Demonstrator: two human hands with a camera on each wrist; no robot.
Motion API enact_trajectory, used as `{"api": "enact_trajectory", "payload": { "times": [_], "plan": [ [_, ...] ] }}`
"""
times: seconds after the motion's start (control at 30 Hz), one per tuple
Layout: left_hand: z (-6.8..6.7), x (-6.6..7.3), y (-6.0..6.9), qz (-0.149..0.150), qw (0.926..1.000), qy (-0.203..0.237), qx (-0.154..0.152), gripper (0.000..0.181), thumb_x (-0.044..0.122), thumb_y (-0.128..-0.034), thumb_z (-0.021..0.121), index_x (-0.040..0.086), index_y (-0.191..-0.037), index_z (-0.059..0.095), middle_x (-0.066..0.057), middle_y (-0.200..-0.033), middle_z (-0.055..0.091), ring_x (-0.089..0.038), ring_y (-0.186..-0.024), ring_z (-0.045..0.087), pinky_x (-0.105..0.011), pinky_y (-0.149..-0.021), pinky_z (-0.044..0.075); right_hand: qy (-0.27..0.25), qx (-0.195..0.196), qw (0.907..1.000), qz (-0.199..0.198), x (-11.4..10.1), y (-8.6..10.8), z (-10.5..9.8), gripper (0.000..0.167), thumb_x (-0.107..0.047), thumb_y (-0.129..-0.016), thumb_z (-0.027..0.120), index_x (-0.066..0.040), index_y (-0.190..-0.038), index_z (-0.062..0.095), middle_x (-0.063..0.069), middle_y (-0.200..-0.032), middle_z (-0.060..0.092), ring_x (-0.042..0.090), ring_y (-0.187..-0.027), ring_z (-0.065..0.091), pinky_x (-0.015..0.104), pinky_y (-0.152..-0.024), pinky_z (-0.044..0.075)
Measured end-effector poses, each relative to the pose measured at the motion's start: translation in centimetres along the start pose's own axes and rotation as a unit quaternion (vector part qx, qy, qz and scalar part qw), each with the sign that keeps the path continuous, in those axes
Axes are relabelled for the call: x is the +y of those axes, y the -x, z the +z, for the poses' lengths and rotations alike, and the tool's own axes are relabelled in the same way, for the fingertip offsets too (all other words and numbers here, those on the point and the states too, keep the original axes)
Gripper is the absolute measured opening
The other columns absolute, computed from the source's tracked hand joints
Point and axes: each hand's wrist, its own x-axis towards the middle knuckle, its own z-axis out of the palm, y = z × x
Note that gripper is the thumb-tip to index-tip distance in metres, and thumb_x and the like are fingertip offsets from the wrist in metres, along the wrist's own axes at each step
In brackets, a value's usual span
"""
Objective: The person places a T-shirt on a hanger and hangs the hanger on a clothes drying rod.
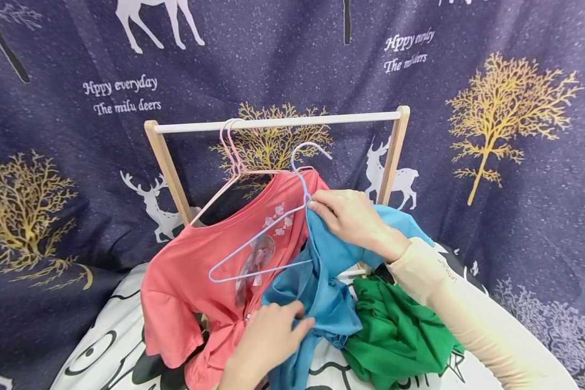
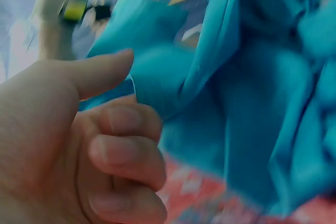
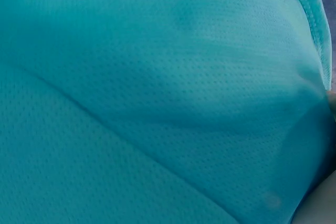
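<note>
My right hand (image 1: 351, 219) pinches the neck of a pale blue hanger (image 1: 260, 234) together with the collar of a blue shirt (image 1: 338, 260). One arm of the hanger is inside the shirt; the other sticks out bare to the left. Its hook points up, off the rail. Mesh fabric of the blue shirt (image 3: 157, 103) fills the right wrist view and hides most of that hand. Below the hanger, my left hand (image 1: 273, 336) is beside the shirt's hanging folds. In the left wrist view, the left hand's fingers (image 2: 128, 153) are loosely bent, the thumb apart, with nothing between them.
A coral-red shirt (image 1: 175, 276) hangs on a pink hanger (image 1: 214, 200) from the white rail (image 1: 283, 122) of a small wooden-sided rack. Crumpled green cloth (image 1: 395, 330) lies at right on a white patterned cover (image 1: 92, 336). Behind hangs a dark blue printed curtain (image 1: 292, 59).
</note>
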Motion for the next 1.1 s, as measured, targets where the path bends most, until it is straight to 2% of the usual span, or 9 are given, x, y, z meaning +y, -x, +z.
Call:
{"api": "enact_trajectory", "payload": {
  "times": [0.07, 0.2, 0.3, 0.4, 0.57, 0.77, 0.87, 1.1],
  "plan": [
    [-1.4, -0.8, 0.5, -0.020, 0.9998, 0.002, 0.001, 0.022, 0.048, -0.0939, 0.061, 0.028, -0.086, 0.063, 0.012, -0.052, 0.040, -0.004, -0.048, 0.043, -0.028, -0.045, 0.035, 0.000, 0.008, 1.0000, 0.000, 0.4, 0.0, -0.2, 0.016, -0.022, -0.098, 0.060, -0.018, -0.083, 0.059, -0.005, -0.066, 0.052, 0.015, -0.057, 0.050, 0.035, -0.054, 0.041],
    [-4.0, -2.2, 1.6, -0.073, 0.9973, 0.000, 0.005, 0.023, 0.054, -0.0923, 0.060, 0.032, -0.087, 0.061, 0.011, -0.053, 0.040, -0.005, -0.046, 0.041, -0.029, -0.045, 0.034, -0.002, 0.016, 0.9999, 0.001, 1.1, 0.2, -0.7, 0.012, -0.019, -0.097, 0.062, -0.016, -0.086, 0.061, -0.005, -0.068, 0.054, 0.017, -0.058, 0.051, 0.036, -0.056, 0.042],
    [-5.4, -3.1, 2.3, -0.110, 0.9939, 0.011, 0.006, 0.025, 0.060, -0.0910, 0.058, 0.035, -0.087, 0.058, 0.011, -0.054, 0.042, -0.005, -0.047, 0.042, -0.029, -0.048, 0.035, -0.004, 0.015, 0.9999, 0.007, 1.4, 0.3, -0.8, 0.009, -0.020, -0.097, 0.061, -0.016, -0.090, 0.064, -0.004, -0.071, 0.059, 0.017, -0.060, 0.053, 0.037, -0.057, 0.043],
    [-6.4, -3.9, 2.9, -0.127, 0.9915, 0.021, 0.016, 0.027, 0.063, -0.0901, 0.056, 0.037, -0.083, 0.056, 0.011, -0.054, 0.043, -0.005, -0.048, 0.043, -0.029, -0.050, 0.036, -0.007, 0.010, 0.9998, 0.013, 1.6, 0.4, -0.8, 0.009, -0.021, -0.098, 0.061, -0.017, -0.091, 0.065, -0.004, -0.072, 0.060, 0.017, -0.060, 0.054, 0.038, -0.058, 0.044],
    [-7.9, -5.1, 4.0, -0.129, 0.9887, 0.040, 0.066, 0.024, 0.060, -0.0911, 0.057, 0.038, -0.081, 0.055, 0.013, -0.053, 0.042, -0.004, -0.050, 0.044, -0.028, -0.053, 0.037, -0.015, 0.011, 0.9996, 0.020, 2.1, 1.0, -0.9, 0.009, -0.019, -0.097, 0.061, -0.018, -0.089, 0.064, -0.007, -0.069, 0.057, 0.014, -0.059, 0.052, 0.037, -0.057, 0.042],
    [-9.0, -6.6, 4.8, -0.084, 0.9837, 0.087, 0.133, 0.016, 0.042, -0.0944, 0.064, 0.033, -0.083, 0.056, 0.015, -0.058, 0.044, -0.004, -0.050, 0.045, -0.024, -0.052, 0.038, -0.024, 0.006, 0.9997, 0.005, 2.6, 1.8, -1.1, 0.007, -0.016, -0.097, 0.061, -0.017, -0.090, 0.064, -0.007, -0.070, 0.056, 0.012, -0.059, 0.050, 0.034, -0.056, 0.041],
    [-9.3, -7.1, 5.2, -0.075, 0.9806, 0.095, 0.154, 0.012, 0.037, -0.0948, 0.065, 0.030, -0.087, 0.058, 0.014, -0.061, 0.046, -0.005, -0.048, 0.045, -0.024, -0.050, 0.038, -0.026, 0.002, 0.9997, -0.002, 2.8, 2.3, -1.2, 0.007, -0.016, -0.096, 0.061, -0.017, -0.090, 0.064, -0.007, -0.072, 0.058, 0.011, -0.060, 0.051, 0.035, -0.058, 0.042],
    [-10.2, -7.2, 5.8, -0.101, 0.9730, 0.096, 0.184, 0.010, 0.033, -0.0950, 0.066, 0.025, -0.093, 0.061, 0.011, -0.065, 0.050, -0.006, -0.054, 0.051, -0.025, -0.054, 0.042, -0.027, -0.008, 0.9991, -0.032, 2.9, 2.9, -1.2, 0.007, -0.020, -0.097, 0.060, -0.018, -0.093, 0.066, -0.009, -0.076, 0.060, 0.010, -0.065, 0.056, 0.035, -0.061, 0.045]
  ]
}}
